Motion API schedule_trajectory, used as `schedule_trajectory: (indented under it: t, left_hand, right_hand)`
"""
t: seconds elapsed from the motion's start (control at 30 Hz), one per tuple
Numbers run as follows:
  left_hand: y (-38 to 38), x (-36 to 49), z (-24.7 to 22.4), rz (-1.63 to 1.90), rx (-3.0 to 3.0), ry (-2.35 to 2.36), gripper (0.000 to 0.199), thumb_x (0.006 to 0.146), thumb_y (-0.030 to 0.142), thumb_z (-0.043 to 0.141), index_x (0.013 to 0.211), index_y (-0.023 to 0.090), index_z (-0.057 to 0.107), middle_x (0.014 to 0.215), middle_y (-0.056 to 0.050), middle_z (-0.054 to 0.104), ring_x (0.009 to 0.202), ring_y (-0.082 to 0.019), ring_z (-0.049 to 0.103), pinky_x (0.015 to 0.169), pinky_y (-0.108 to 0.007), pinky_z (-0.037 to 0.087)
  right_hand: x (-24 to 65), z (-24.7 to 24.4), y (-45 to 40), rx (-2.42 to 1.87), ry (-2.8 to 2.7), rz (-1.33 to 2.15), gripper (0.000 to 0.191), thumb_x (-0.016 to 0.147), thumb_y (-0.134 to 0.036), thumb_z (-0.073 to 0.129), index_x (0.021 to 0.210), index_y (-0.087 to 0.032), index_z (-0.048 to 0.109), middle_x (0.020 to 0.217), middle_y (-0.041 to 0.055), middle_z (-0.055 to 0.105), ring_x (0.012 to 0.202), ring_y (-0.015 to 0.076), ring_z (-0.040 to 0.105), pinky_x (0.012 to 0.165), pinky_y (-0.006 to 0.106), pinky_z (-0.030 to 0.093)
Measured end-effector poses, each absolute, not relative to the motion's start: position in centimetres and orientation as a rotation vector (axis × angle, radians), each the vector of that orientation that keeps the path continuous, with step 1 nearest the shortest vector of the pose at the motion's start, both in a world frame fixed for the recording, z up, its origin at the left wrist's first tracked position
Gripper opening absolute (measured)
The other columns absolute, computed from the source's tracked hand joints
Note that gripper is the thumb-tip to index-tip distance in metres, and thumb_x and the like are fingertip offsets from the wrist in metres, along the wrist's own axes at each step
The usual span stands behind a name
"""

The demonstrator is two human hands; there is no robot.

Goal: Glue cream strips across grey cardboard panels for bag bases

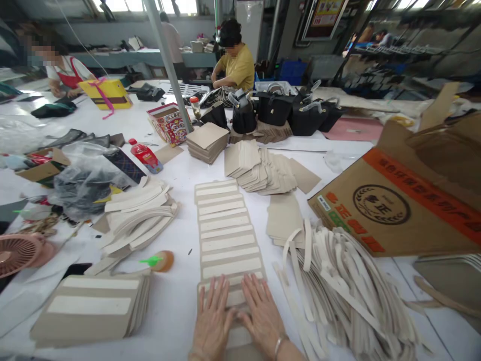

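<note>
Both my hands lie flat near the front edge of the view, fingers spread. My left hand (212, 316) and my right hand (263, 313) press on the nearest of a row of overlapping beige panels (229, 253), each with pale strips across it. The thumbs almost meet over the panel. To the left sits a neat stack of similar striped panels (86, 311). A heap of long pale strips (345, 286) lies right of my right hand, beside some plain beige panels (284, 218). A small glue bottle with a green tip (160, 260) lies left of the row.
A large cardboard box (376, 200) stands at right. Further back are plain panel piles (208, 140), black handbags (276, 108) and a red bottle (146, 156). Curved strips (139, 220) and a pink fan (22, 253) are at left. A person in yellow (238, 65) works across the table.
</note>
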State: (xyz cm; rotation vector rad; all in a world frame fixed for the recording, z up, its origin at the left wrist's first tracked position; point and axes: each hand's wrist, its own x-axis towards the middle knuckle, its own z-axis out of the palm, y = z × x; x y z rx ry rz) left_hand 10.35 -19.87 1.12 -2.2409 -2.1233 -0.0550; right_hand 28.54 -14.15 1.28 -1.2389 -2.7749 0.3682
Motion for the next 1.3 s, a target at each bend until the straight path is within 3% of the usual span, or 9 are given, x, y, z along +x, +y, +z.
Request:
schedule_trajectory:
  t: [0.2, 0.4, 0.5, 0.67, 1.03, 1.2, 1.3]
  left_hand:
    - [-22.1, 11.0, -0.8, -0.003, -2.320, -2.144, 0.055, 0.084, 0.040, 0.037, 0.136, 0.029, 0.021, 0.144, 0.003, 0.026, 0.133, -0.023, 0.015, 0.108, -0.042, 0.008]
    - [-22.7, 10.5, 2.5, -0.051, -2.338, -2.305, 0.059, 0.083, 0.045, 0.038, 0.136, 0.027, 0.021, 0.143, -0.001, 0.029, 0.132, -0.024, 0.019, 0.107, -0.046, 0.008]
    - [-24.4, 10.0, 4.1, -0.097, -2.341, -2.379, 0.057, 0.080, 0.045, 0.043, 0.133, 0.027, 0.031, 0.138, -0.002, 0.038, 0.128, -0.024, 0.027, 0.106, -0.045, 0.010]
    - [-26.0, 10.5, 4.6, -0.043, -2.266, -2.619, 0.048, 0.073, 0.034, 0.054, 0.120, 0.027, 0.046, 0.125, -0.003, 0.050, 0.116, -0.023, 0.041, 0.097, -0.041, 0.024]
    - [-25.6, 11.6, 5.7, 0.068, -2.265, -2.815, 0.053, 0.066, 0.039, 0.059, 0.115, 0.025, 0.046, 0.121, -0.006, 0.050, 0.112, -0.025, 0.041, 0.097, -0.044, 0.020]
    - [-25.4, 12.0, 5.9, 0.149, -2.259, -2.850, 0.048, 0.060, 0.040, 0.063, 0.103, 0.022, 0.050, 0.110, -0.005, 0.054, 0.107, -0.025, 0.043, 0.097, -0.045, 0.019]
    - [-25.4, 12.0, 6.1, 0.171, -2.274, -2.877, 0.046, 0.062, 0.039, 0.062, 0.103, 0.022, 0.050, 0.103, -0.004, 0.055, 0.100, -0.024, 0.046, 0.093, -0.042, 0.023]
  right_hand:
    - [29.0, -0.6, -15.0, -1.188, -2.845, 0.469, 0.069, 0.084, -0.046, 0.039, 0.140, -0.020, 0.010, 0.147, 0.0040, 0.010, 0.133, 0.0266, 0.010, 0.106, 0.043, 0.011]
    - [30.6, 2.3, -15.5, -1.280, -2.770, 0.576, 0.066, 0.084, -0.042, 0.040, 0.140, -0.018, 0.014, 0.146, 0.0053, 0.018, 0.133, 0.0247, 0.011, 0.106, 0.044, 0.012]
    - [32.4, 3.4, -16.8, -1.309, -2.726, 0.654, 0.059, 0.083, -0.035, 0.043, 0.137, -0.018, 0.026, 0.140, 0.0060, 0.032, 0.130, 0.0226, 0.021, 0.106, 0.041, 0.014]
    - [32.4, 3.8, -17.9, -1.434, -2.663, 0.765, 0.049, 0.076, -0.032, 0.053, 0.123, -0.021, 0.044, 0.124, 0.0072, 0.048, 0.116, 0.0232, 0.037, 0.100, 0.038, 0.022]
    - [30.8, 4.7, -17.8, -1.436, -2.794, 0.667, 0.060, 0.058, -0.048, 0.070, 0.108, -0.021, 0.050, 0.114, 0.0079, 0.051, 0.105, 0.0266, 0.042, 0.095, 0.042, 0.023]
    - [30.4, 4.8, -17.9, -1.469, -2.797, 0.672, 0.057, 0.053, -0.044, 0.073, 0.101, -0.021, 0.050, 0.101, 0.0053, 0.054, 0.097, 0.0255, 0.045, 0.093, 0.043, 0.024]
    - [30.2, 4.7, -18.0, -1.487, -2.786, 0.729, 0.046, 0.056, -0.035, 0.072, 0.095, -0.021, 0.052, 0.098, 0.0041, 0.054, 0.093, 0.0240, 0.046, 0.087, 0.038, 0.029]
